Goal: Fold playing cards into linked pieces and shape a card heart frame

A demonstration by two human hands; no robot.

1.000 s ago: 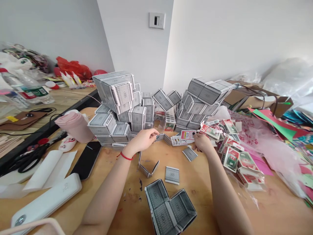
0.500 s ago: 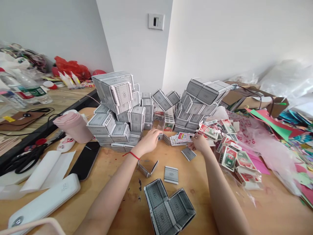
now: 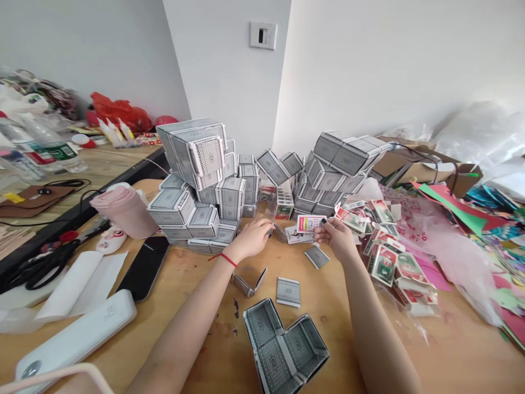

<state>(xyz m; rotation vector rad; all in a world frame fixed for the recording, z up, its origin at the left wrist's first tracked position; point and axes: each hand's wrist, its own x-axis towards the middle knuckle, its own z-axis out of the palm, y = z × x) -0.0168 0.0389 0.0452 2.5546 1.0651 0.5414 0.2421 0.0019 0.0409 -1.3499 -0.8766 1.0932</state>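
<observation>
My right hand [image 3: 338, 238] pinches a small red-and-white playing card [image 3: 309, 223] and holds it just above a little spread of cards [image 3: 296, 236] on the wooden table [image 3: 197, 284]. My left hand [image 3: 252, 238], a red string at its wrist, is curled with its fingertips on a folded grey card piece [image 3: 280, 233] beside that spread. Loose grey-backed cards [image 3: 316, 256] [image 3: 287, 291] and a bent folded strip [image 3: 249, 283] lie between my forearms. An open two-part box of grey cards [image 3: 285, 353] sits close to me.
Stacks of grey card cubes [image 3: 197, 180] [image 3: 336, 169] rise behind my hands. Red card packs [image 3: 391, 257] pile at the right, by pink and coloured paper [image 3: 463, 219]. On the left lie a pink roll [image 3: 125, 210], black phone [image 3: 145, 268], scissors [image 3: 45, 262] and a white case [image 3: 77, 339].
My right hand has lifted a red-and-white card off the spread. My left hand has slid a little right toward the folded piece.
</observation>
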